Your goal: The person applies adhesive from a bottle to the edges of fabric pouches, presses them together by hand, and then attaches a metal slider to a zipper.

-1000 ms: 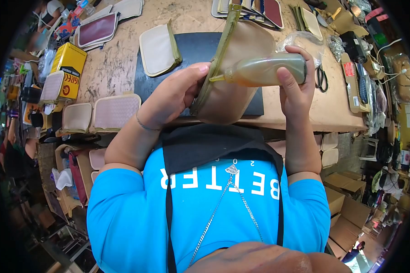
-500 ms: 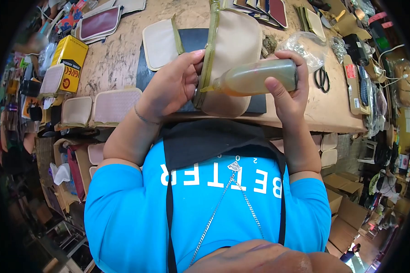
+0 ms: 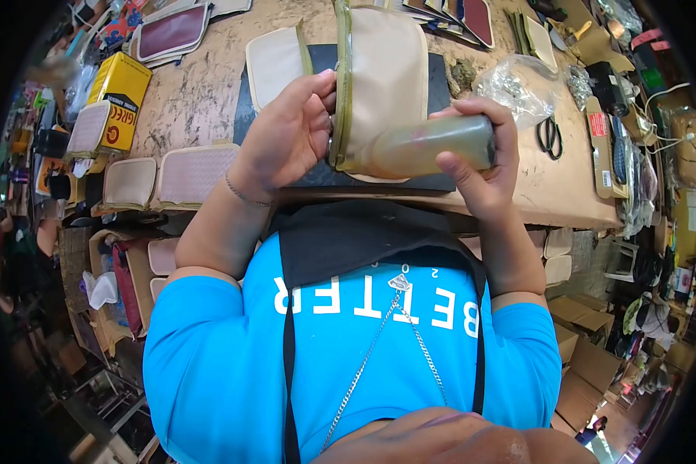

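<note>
My right hand [image 3: 483, 162] is wrapped round a translucent squeeze bottle [image 3: 433, 145] with amber liquid inside. The bottle lies nearly level, its narrow end pointing left at the olive zipper tape [image 3: 342, 77] along the edge of a beige panel [image 3: 387, 58]. On the other side of that tape, my left hand [image 3: 301, 127] pinches the edge between thumb and fingers; the fingertips are partly hidden. Under the panel is a dark board [image 3: 441, 85], and a second beige panel [image 3: 272, 68] with an olive edge lies to the left.
A yellow can [image 3: 120, 97] stands at the left of the worktable [image 3: 185, 100]. More pale panels [image 3: 197, 176] line its near edge. To the right are a clear plastic bag [image 3: 518, 89] and black-handled scissors [image 3: 549, 138]. Maroon panels [image 3: 174, 33] lie at the back left.
The beige panel with its zipper tape has shifted left and slightly away from me. The bottle has moved left and a little nearer my body, its tip now lower along the tape.
</note>
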Action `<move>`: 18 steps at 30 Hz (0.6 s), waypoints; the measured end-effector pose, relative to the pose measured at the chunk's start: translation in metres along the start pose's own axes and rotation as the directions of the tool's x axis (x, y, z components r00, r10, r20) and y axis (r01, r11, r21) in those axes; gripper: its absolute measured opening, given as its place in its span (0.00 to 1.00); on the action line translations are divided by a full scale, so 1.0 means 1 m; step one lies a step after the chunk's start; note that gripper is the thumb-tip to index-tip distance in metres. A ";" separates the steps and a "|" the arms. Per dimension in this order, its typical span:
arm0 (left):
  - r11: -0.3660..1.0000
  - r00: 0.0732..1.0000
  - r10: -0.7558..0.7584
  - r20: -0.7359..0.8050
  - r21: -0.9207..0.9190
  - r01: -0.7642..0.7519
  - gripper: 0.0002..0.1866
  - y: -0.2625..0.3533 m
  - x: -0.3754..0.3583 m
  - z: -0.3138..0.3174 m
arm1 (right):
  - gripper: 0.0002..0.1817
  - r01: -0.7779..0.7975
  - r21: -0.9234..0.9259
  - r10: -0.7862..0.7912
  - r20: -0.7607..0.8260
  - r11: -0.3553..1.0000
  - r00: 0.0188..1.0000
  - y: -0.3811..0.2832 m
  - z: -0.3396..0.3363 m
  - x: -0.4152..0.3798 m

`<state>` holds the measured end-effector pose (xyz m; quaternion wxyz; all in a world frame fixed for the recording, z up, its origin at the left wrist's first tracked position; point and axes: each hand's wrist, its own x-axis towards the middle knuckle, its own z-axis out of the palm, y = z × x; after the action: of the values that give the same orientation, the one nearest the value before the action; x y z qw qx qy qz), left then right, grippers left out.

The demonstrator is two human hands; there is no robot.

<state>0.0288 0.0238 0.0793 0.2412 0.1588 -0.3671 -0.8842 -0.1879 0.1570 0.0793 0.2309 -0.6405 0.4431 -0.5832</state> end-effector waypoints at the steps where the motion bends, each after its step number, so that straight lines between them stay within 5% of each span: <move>1: 1.000 1.000 0.007 0.001 -0.004 -0.007 0.27 0.000 0.000 -0.001 | 0.29 -0.017 0.019 0.017 0.017 1.000 1.000 0.000 0.000 0.000; 3: 1.000 1.000 0.020 0.002 -0.010 -0.020 0.27 0.001 0.000 -0.004 | 0.29 -0.052 0.056 0.049 0.049 0.997 0.998 -0.001 -0.001 -0.002; 7: 0.999 0.999 0.029 0.015 -0.028 -0.028 0.26 -0.001 -0.001 -0.010 | 0.32 -0.103 0.340 0.161 -0.145 0.935 0.976 -0.002 -0.010 0.005; 9: 0.999 0.999 0.039 0.012 -0.006 -0.039 0.26 -0.003 -0.001 -0.008 | 0.28 -0.014 0.520 0.169 -0.252 0.854 0.953 -0.007 -0.022 0.015; 12: 0.932 0.979 0.155 0.133 0.309 -0.189 0.27 -0.016 -0.004 -0.024 | 0.27 0.185 0.629 0.126 -0.417 0.755 0.900 -0.016 -0.048 0.028; 18: 0.821 0.957 0.068 0.283 0.529 -0.215 0.21 -0.026 -0.006 -0.057 | 0.31 0.147 0.265 -0.040 -0.370 0.953 0.928 -0.042 -0.078 0.040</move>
<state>0.0519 0.0108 0.0220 0.2017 0.0807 -0.6456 -0.7321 -0.2528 0.1615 0.1522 0.2080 -0.5028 0.3567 -0.7594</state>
